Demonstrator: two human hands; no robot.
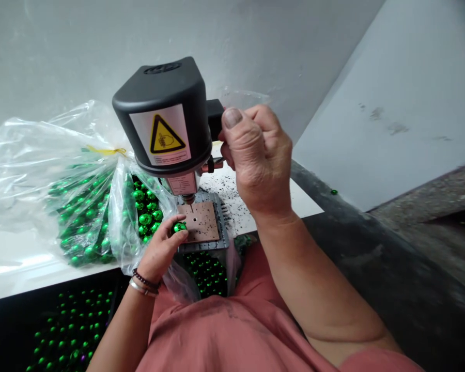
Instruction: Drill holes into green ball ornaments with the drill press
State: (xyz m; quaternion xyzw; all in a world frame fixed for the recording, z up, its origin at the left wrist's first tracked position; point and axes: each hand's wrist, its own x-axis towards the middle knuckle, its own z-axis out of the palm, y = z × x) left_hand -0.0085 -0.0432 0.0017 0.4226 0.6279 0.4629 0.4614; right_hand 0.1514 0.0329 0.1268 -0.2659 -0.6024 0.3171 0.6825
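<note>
Shiny green ball (179, 227): pinched by left hand (160, 249), at left edge of brown board (207, 228), near drill bit (191, 207). Right hand (262, 160): curled beside bench drill (170, 93); hold hidden, cannot tell. Risk, judged: smooth ball could slip if bit meets it off-centre, injuring the pinching hand

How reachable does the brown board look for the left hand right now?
Likely yes: the left hand, holding a green ball, is at the left edge of the brown board, and the way looks free. The drill bit hangs above the board, though.
</note>
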